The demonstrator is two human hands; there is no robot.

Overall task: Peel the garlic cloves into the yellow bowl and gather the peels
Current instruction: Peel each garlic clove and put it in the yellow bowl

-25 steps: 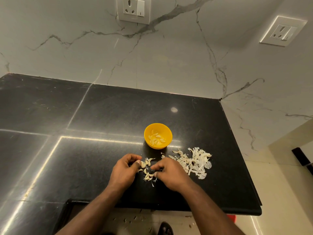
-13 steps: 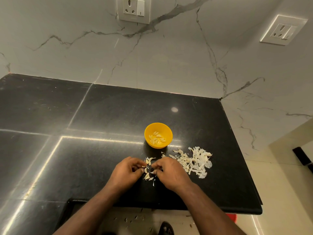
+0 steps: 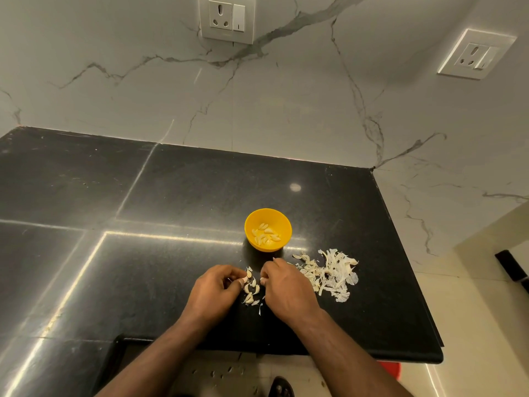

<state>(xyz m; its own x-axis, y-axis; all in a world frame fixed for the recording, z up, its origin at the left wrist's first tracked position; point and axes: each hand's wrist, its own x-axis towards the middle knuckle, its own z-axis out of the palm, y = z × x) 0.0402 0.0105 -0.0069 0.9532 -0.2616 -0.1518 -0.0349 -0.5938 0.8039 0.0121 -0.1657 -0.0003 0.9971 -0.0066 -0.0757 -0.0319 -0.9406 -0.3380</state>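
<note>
The yellow bowl (image 3: 268,216) stands on the black counter (image 3: 171,196) with several peeled garlic cloves (image 3: 265,234) inside. Just in front of it lie several unpeeled cloves (image 3: 251,290) between my hands. My left hand (image 3: 213,290) pinches one garlic clove (image 3: 245,279) at its fingertips. My right hand (image 3: 286,289) has its fingers curled down at the small clove pile; what it holds is hidden. A heap of white peels (image 3: 329,275) lies to the right of my right hand.
The counter's right edge (image 3: 406,267) and front edge run close to the peels and my wrists. Marble walls carry two sockets (image 3: 226,17) (image 3: 476,54). A few scraps lie on the floor (image 3: 223,373) below, beside a foot (image 3: 280,388).
Both hands stayed over the clove pile. My left hand has lifted one clove from it in its fingertips, and my right hand has shifted slightly away to the right.
</note>
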